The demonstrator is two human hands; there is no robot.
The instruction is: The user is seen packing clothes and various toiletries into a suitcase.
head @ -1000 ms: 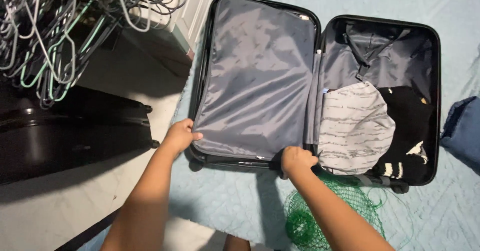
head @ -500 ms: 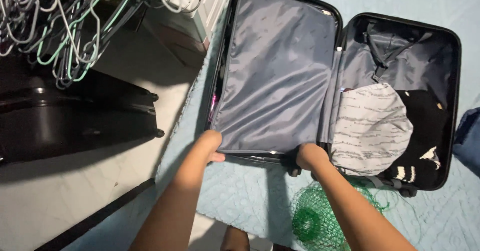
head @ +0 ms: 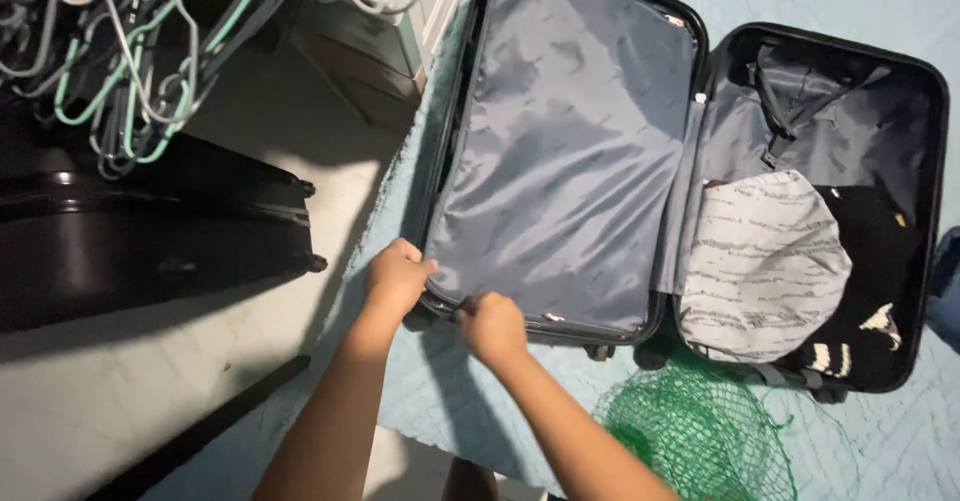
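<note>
At ten o'clock: wire hangers (head: pixel 130 61) over a black case (head: pixel 150 251). Clenched with the left hand (head: pixel 397 276): the seven o'clock corner of the grey lining panel (head: pixel 565 151) inside the open suitcase (head: pixel 936 211). Pinched just beside it with the right hand (head: pixel 492 326): the same near edge. Probably best: hold the corner taut and pull level along the edge. From both grips, spread toward twelve o'clock.

Counted: two suitcases, one open (head: pixel 570 161) on the bed, one shut and black (head: pixel 150 241) on the floor; two folded garments, grey-striped (head: pixel 765 266) and black (head: pixel 870 281); one green net (head: pixel 700 431); two hands, left (head: pixel 397 276) and right (head: pixel 492 326); hangers (head: pixel 130 71) too tangled to number.
</note>
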